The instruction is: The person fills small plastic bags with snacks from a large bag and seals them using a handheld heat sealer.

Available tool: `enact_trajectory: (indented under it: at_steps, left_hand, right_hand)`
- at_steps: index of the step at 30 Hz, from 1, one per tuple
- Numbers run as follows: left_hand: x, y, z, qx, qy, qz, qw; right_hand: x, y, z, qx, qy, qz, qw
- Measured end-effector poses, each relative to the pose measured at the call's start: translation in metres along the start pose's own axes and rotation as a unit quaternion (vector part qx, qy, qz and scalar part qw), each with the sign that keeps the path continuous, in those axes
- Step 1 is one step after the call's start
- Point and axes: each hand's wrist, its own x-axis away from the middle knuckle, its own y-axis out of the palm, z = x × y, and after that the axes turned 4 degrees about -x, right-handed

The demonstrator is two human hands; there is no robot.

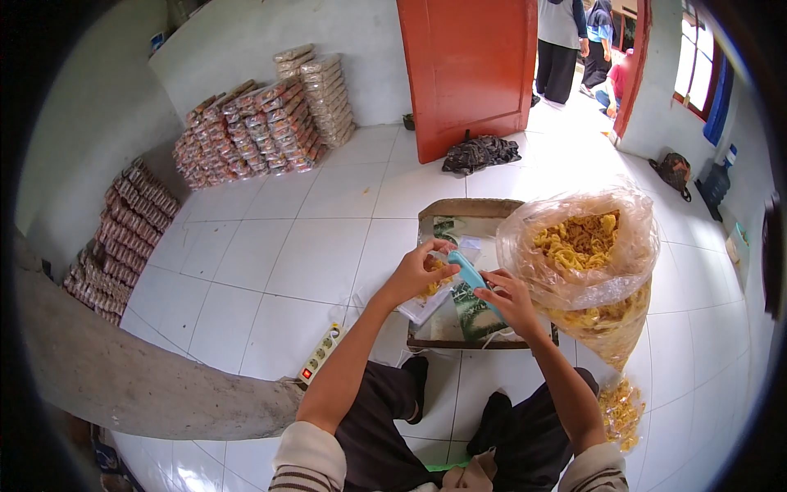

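Note:
Over a low tray (471, 205) on the floor, both my hands are raised close together. My right hand (510, 302) grips a long light-blue tool (471, 275), its fingers wrapped round the lower part. My left hand (416, 275) is closed at the tool's upper end, pinching something too small to make out, with yellow snack pieces (436, 283) just behind the fingers. A pale flat device (425, 307) lies partly under the left hand. Right of the tray stands a large open clear bag (578, 246) full of yellow curly snacks.
A power strip (321, 354) lies left of my legs. A small snack bag (621, 414) is at the right. Stacked packs (250, 131) line the wall. An orange door (467, 74) stands open, with people (561, 49) beyond. A curved post (164, 377) crosses the lower left.

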Motion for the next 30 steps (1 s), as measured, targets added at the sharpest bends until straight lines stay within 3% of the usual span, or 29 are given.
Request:
enact_trajectory:
  at_steps: [2, 5, 17, 20, 22, 26, 28, 30]
  left_hand:
    - [-0.001, 0.000, -0.003, -0.040, -0.024, -0.032, 0.998]
    - [-0.004, 0.004, -0.010, 0.049, 0.001, -0.007, 0.999]
    - [-0.007, 0.007, -0.010, -0.019, 0.009, 0.006, 1.000]
    - [-0.009, 0.006, -0.019, 0.023, 0.012, -0.016, 1.000]
    - [-0.010, 0.003, -0.022, 0.148, -0.018, -0.016, 0.989]
    - [-0.015, -0.001, -0.039, 0.144, -0.005, -0.010, 0.989]
    - [-0.015, -0.003, -0.046, 0.039, 0.001, 0.064, 0.997]
    - [-0.014, -0.010, -0.053, 0.006, -0.012, 0.108, 0.994]
  right_hand:
    - [0.000, 0.001, 0.000, 0.016, -0.011, 0.010, 1.000]
    - [0.002, 0.002, -0.005, 0.044, -0.035, 0.017, 0.998]
    - [0.002, 0.001, 0.004, 0.048, -0.037, 0.028, 0.998]
    - [0.000, 0.001, 0.007, 0.047, -0.021, 0.023, 0.998]
    - [-0.002, 0.001, 0.011, 0.026, 0.003, 0.007, 1.000]
    - [-0.005, 0.004, 0.018, -0.002, 0.008, -0.012, 1.000]
    - [-0.005, 0.009, 0.020, -0.075, 0.063, 0.004, 0.995]
    - [-0.011, 0.011, 0.034, -0.062, 0.088, 0.022, 0.994]
